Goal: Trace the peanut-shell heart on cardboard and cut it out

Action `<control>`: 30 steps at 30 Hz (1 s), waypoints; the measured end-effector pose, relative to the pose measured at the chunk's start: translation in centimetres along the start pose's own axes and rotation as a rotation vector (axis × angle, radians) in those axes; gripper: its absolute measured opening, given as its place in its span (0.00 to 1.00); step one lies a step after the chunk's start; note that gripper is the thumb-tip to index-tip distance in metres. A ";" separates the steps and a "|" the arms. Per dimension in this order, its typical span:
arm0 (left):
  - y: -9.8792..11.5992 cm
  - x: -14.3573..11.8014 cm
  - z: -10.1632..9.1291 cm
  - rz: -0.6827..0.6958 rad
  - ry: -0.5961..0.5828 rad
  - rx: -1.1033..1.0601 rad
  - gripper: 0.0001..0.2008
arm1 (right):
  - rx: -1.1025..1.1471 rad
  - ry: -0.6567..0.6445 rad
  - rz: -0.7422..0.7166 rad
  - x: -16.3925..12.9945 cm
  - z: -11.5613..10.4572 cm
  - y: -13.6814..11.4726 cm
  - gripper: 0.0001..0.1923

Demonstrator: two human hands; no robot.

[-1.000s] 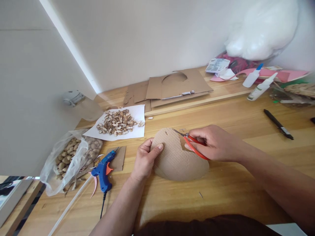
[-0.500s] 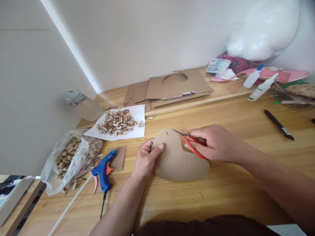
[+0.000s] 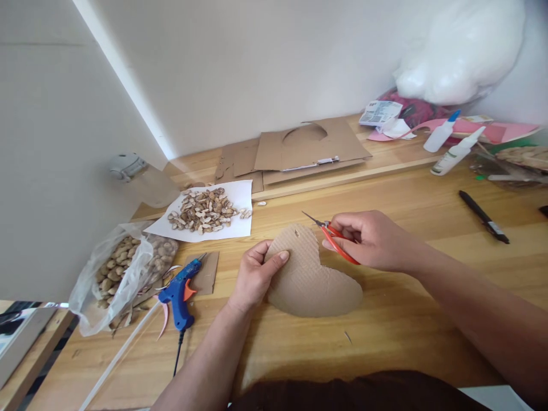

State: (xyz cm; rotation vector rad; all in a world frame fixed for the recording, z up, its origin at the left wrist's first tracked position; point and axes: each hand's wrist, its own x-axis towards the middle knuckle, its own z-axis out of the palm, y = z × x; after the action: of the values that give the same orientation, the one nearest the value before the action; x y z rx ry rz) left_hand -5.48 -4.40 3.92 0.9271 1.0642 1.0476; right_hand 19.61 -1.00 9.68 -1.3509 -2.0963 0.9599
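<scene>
My left hand (image 3: 257,274) pinches the left edge of a heart-shaped piece of brown cardboard (image 3: 310,285), thumb on top and fingers underneath. A small hole shows near the top of its left lobe, and the edge of the notch looks rough. My right hand (image 3: 368,240) grips red-handled scissors (image 3: 338,242). Their thin, dark tips point up and left, just beyond the notch, apart from the cardboard. A small sliver (image 3: 348,337) lies on the wooden table below the heart.
A blue glue gun (image 3: 177,299) lies at left beside a bag of peanuts (image 3: 117,265). Shell pieces (image 3: 205,211) sit on white paper (image 3: 242,197). Cardboard sheets (image 3: 308,151) rest along the back. Glue bottles (image 3: 458,153) and a black pen (image 3: 483,217) are at right.
The scissors have come away from the cardboard, moving slightly up, and their tips have drawn together. The dark piece in the notch is gone from view, leaving the notch open.
</scene>
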 end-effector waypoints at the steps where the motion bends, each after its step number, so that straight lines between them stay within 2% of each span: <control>1: 0.0 0.0 0.1 -0.014 -0.011 0.007 0.15 | 0.112 -0.002 0.030 0.2 0.3 0.2 0.16; 4: 0.0 -0.2 0.4 -0.056 -0.053 0.040 0.16 | 0.404 -0.006 0.077 0.6 1.5 0.4 0.15; 7: 0.1 -0.4 0.8 -0.059 -0.104 0.094 0.16 | 0.545 -0.033 0.137 0.8 2.6 0.2 0.17; 10: 0.0 -0.3 0.9 -0.052 -0.114 0.077 0.16 | 0.566 0.031 0.215 1.1 2.8 0.5 0.18; 14: -0.2 0.3 0.8 -0.048 -0.029 -0.053 0.16 | 0.603 0.259 0.240 2.2 2.1 2.2 0.17; 16: -0.1 0.6 0.8 -0.040 0.015 -0.117 0.18 | 0.647 0.310 0.239 2.8 1.8 3.1 0.17; 23: 0.4 0.7 0.6 -0.117 0.084 -0.229 0.28 | 0.623 0.390 0.208 3.0 1.7 3.9 0.17; 28: 0.4 0.6 0.6 -0.036 0.043 -0.216 0.16 | 0.620 0.379 0.178 2.9 1.8 4.1 0.16; 30: 0.5 0.6 0.7 -0.028 0.066 -0.246 0.15 | 0.627 0.369 0.180 2.9 1.8 4.1 0.17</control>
State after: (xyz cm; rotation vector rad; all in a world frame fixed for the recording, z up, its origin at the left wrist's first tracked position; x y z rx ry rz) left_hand -4.78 -3.72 4.40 0.6812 0.9739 1.1632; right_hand 19.58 2.23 5.40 -1.2632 -1.2677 1.2002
